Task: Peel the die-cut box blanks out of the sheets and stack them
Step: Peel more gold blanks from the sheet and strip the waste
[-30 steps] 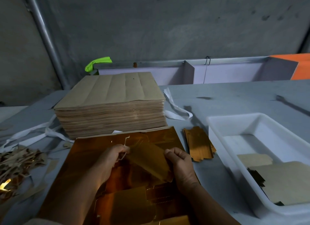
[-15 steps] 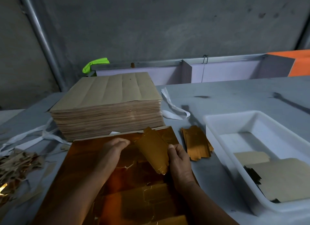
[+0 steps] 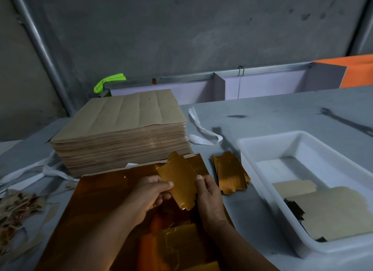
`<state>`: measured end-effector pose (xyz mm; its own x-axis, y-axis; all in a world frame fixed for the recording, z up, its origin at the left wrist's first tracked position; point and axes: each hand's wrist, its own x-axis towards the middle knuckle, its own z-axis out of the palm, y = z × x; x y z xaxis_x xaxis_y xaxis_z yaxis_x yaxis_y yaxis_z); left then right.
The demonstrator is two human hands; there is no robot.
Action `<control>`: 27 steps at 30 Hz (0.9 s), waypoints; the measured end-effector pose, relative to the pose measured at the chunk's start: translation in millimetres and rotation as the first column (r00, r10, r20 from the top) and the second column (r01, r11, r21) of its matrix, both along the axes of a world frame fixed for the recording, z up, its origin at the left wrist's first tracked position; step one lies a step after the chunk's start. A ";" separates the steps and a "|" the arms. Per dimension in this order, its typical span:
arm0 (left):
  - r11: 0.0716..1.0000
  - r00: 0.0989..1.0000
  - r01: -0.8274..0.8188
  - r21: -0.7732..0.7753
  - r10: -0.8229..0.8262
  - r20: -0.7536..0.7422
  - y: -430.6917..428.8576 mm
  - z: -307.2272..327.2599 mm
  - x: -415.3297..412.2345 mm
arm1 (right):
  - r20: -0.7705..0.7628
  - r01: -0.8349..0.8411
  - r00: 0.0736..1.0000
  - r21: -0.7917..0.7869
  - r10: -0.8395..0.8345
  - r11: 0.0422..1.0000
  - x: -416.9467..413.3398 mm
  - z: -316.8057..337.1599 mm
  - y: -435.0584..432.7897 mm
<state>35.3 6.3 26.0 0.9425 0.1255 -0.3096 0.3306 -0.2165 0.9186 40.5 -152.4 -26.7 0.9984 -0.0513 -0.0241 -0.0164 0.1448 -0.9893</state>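
A gold foil box blank (image 3: 178,180) is held tilted above the gold die-cut sheet (image 3: 105,192) that lies flat in front of me. My left hand (image 3: 150,194) pinches the blank's left edge with thumb and fingers. My right hand (image 3: 207,196) grips its right edge. A small pile of gold blanks (image 3: 229,172) lies on the table just right of the sheet. Behind the sheet stands a tall stack of brown-backed sheets (image 3: 121,129).
A white plastic tub (image 3: 262,147) at the right holds several brown card pieces. Scrap trimmings (image 3: 16,212) pile up at the left edge. White strapping (image 3: 201,131) lies beside the stack. A grey wall and low partition stand behind the grey table (image 3: 282,113).
The blank has come free of the sheet and been lifted and tilted upright between both hands. My left hand has moved right onto the blank's edge.
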 end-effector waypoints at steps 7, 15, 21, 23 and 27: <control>0.990 0.989 -0.131 -0.051 0.133 0.058 -1.9 4.2 14.6 | 0.001 -0.061 0.998 0.001 0.061 0.998 -2.1 1.2 -0.5; 0.957 0.954 -0.253 -0.141 0.271 0.129 -24.8 26.0 47.5 | 0.005 -0.173 0.984 -0.249 0.180 0.953 -6.3 5.9 0.5; 0.996 0.993 -0.082 -0.025 0.084 0.086 -64.1 33.6 74.5 | -0.004 -0.256 0.961 -0.382 0.276 0.888 -4.9 6.3 2.3; 0.999 0.996 -0.033 0.038 0.030 0.079 -77.4 30.2 79.5 | -0.008 -0.272 0.956 -0.404 0.294 0.873 -3.5 3.9 3.2; 0.982 0.996 0.067 0.175 -0.077 0.050 -99.1 23.4 86.3 | 0.018 -0.292 0.946 -0.386 0.324 0.875 -1.6 -1.2 3.5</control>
